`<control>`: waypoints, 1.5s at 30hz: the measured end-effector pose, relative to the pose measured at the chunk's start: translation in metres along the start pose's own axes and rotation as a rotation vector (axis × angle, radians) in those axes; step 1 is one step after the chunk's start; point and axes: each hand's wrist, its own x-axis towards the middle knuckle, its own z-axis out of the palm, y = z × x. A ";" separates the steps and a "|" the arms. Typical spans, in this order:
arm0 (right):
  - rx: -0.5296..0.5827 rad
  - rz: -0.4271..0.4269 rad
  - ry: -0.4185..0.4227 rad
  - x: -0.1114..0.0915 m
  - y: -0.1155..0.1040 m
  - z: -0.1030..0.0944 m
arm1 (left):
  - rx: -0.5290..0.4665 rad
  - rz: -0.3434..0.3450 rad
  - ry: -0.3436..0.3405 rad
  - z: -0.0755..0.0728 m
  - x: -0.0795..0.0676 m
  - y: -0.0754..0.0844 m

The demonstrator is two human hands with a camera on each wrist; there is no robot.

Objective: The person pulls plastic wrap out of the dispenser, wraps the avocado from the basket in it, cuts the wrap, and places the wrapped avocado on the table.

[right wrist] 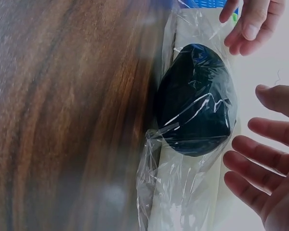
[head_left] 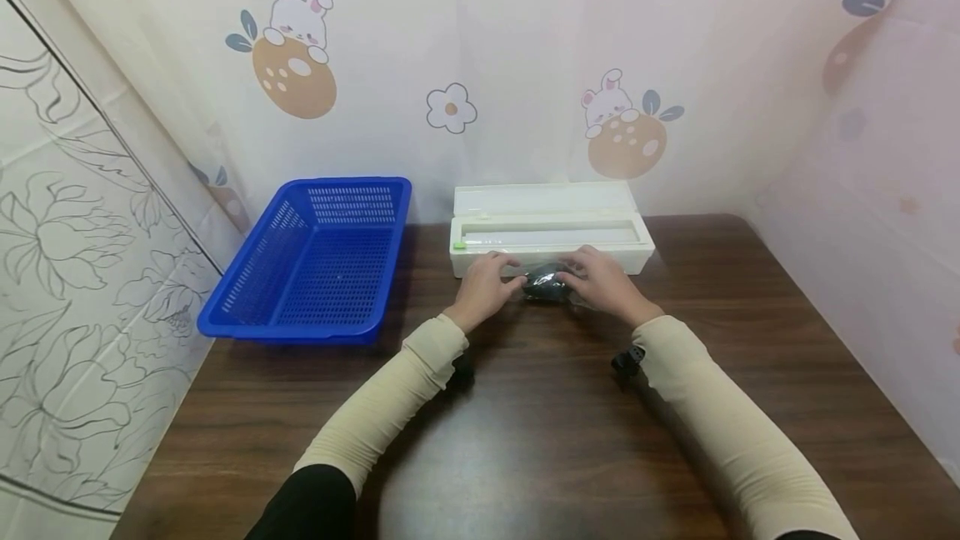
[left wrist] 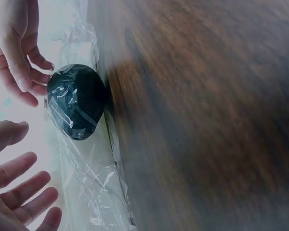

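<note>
A dark, rounded object lies under clear plastic film at the front of a white cling film dispenser with its lid raised. The wrist views show it egg-like and smooth; its kind is unclear. Film hangs loose and crinkled around it. On its left is my left hand, fingers spread and relaxed, holding nothing in the left wrist view. On its right, my right hand has its fingers parted, a small gap from the dark object in the right wrist view.
A blue plastic basket with slotted walls stands left of the dispenser on the brown wooden table. Behind them hangs a printed curtain. A small green piece sits at the dispenser's left end.
</note>
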 end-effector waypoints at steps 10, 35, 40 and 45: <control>-0.052 -0.077 0.072 0.000 -0.007 0.002 | -0.001 0.066 0.071 -0.005 -0.001 -0.001; -0.034 -0.081 0.035 0.007 -0.021 -0.003 | 0.069 0.039 0.157 -0.022 0.003 -0.011; -0.020 -0.086 0.036 0.010 -0.027 -0.002 | 0.045 -0.015 0.154 -0.026 0.004 -0.014; -0.031 -0.076 0.026 0.011 -0.030 -0.002 | -0.010 -0.069 0.145 -0.029 0.005 -0.018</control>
